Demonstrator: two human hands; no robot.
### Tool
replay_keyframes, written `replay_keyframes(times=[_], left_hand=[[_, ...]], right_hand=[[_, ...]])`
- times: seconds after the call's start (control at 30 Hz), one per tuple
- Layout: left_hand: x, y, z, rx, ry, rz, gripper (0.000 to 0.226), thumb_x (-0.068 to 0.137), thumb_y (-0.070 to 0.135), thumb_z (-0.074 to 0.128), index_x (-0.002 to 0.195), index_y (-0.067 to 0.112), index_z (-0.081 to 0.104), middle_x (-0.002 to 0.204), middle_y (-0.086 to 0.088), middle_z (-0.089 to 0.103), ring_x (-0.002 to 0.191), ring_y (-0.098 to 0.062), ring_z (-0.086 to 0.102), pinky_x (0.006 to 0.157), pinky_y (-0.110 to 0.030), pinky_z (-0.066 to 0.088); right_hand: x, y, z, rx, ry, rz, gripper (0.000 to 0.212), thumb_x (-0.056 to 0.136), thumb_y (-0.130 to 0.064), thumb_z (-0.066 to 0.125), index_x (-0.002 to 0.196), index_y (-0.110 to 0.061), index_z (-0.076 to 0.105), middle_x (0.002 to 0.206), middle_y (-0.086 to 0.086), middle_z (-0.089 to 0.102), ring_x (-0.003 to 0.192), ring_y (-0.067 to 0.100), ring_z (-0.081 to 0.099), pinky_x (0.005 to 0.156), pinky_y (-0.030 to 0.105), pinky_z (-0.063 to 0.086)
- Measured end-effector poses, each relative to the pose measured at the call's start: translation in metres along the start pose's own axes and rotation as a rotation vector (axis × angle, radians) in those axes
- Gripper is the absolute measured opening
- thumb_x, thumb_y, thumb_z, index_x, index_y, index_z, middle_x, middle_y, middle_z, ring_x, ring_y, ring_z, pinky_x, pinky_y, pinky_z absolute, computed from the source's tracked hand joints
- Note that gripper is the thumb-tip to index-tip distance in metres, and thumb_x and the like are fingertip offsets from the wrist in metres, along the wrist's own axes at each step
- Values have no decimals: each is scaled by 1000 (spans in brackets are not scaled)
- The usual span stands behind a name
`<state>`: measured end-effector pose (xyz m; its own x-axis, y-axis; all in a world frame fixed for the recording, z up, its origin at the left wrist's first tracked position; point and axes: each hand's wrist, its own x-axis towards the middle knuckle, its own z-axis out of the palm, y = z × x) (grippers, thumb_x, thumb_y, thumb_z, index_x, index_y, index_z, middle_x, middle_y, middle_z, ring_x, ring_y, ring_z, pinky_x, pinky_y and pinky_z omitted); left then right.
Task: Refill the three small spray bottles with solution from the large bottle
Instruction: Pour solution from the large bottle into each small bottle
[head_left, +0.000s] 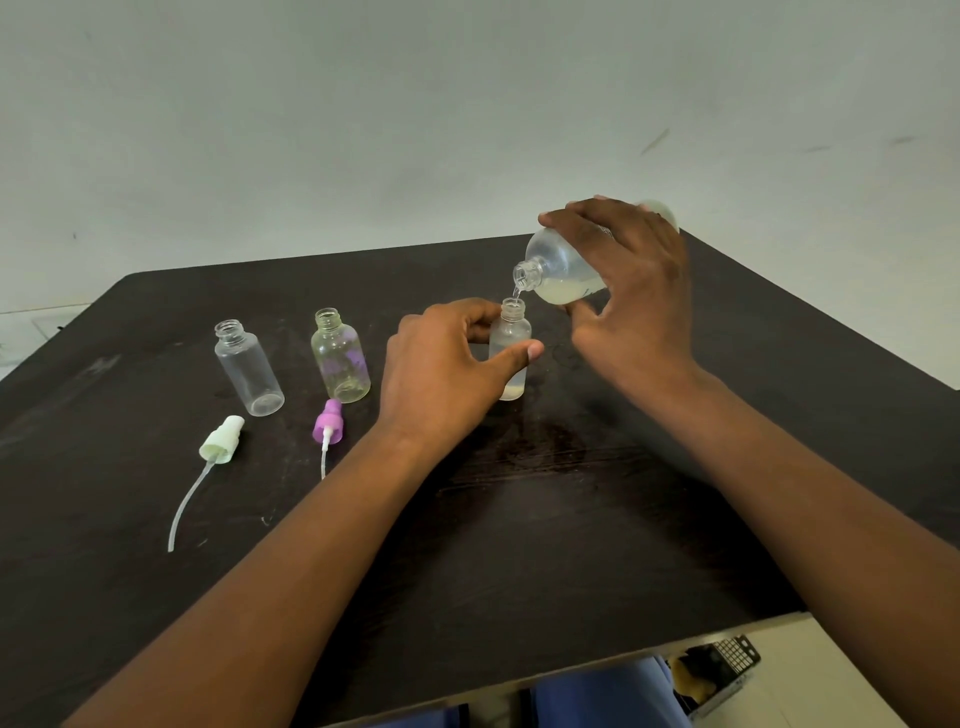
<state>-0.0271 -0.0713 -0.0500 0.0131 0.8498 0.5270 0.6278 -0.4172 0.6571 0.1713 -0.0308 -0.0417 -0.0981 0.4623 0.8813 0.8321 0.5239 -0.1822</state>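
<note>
Nearest the camera, two bare forearms reach out over the dark wooden table (519, 545), with blue-clad knees just under its near edge. The left hand (441, 364) pinches the small frosted plastic spray bottle (511, 343) between thumb and fingers, keeping it upright on the table. The right hand (634, 291) wraps its fingers over the large translucent plastic bottle (558, 267), tipped nearly level with its open neck just above the small bottle's mouth; a thin stream of liquid (517, 293) falls between the two necks.

To pour well, the large bottle's lip should probably stay directly over the narrow opening and be tilted slowly, so the stream stays thin and does not run down the outside. The left hand's pinch should stay firm and low enough to stop the light bottle tipping. I would ease the tilt back early, before the level nears the neck.

The frosted bottle holds only a shallow pale layer at its base. The large bottle carries a cloudy yellowish pool in its lower side. To the left stand a yellow-tinted clear bottle (340, 364) and a colourless clear bottle (248, 369), both uncapped and apparently empty. In front of them lie a purple spray cap (328, 421) and a pale green spray cap (222, 440), each with its dip tube.
</note>
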Motion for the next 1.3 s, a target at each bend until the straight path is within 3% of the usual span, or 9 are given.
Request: replay_keyframes(times=[1.3], left_hand=[[-1,0,1,0,-1,6,44,82,54,86,118,29,80,104,18,80,94,9,72,89,-32,63]], right_hand=[[0,-3,-2,4,-8,19,75,69,4,75,139,-23,68,140,2,65,134,27,59,116,48,41]])
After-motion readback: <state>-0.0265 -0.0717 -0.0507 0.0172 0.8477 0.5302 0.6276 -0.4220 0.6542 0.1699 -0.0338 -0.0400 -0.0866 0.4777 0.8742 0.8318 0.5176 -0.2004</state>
